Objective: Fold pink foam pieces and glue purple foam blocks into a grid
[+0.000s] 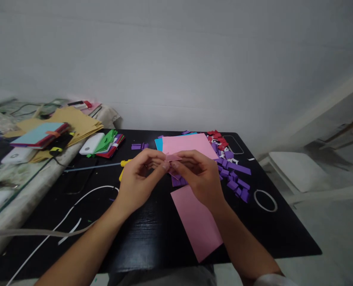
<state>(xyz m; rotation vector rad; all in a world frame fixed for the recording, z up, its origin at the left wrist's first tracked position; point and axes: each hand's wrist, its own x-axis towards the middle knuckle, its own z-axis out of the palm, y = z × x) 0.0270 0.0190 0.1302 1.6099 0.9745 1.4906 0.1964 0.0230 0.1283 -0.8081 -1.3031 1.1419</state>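
Both hands meet above the middle of the black table (146, 226). My left hand (140, 176) pinches the left side of a small folded pink paper piece (172, 157) between thumb and fingers. On its right side, my right hand (199, 174) grips the same piece, the two thumb tips nearly touching. A long pink paper sheet (195, 222) lies on the table, partly under my right forearm. Behind the hands, a larger pink sheet (191, 143) rests on blue paper (159, 144). The far side of the held piece is hidden by the fingers.
Purple folded strips (234, 184) and red pieces (218, 139) are scattered at the right, near a white ring (265, 200). Yellow-handled scissors (125, 163) lie left of centre. Green folded papers (105, 142), a white device (92, 143) and a white cable (72, 208) are farther left.
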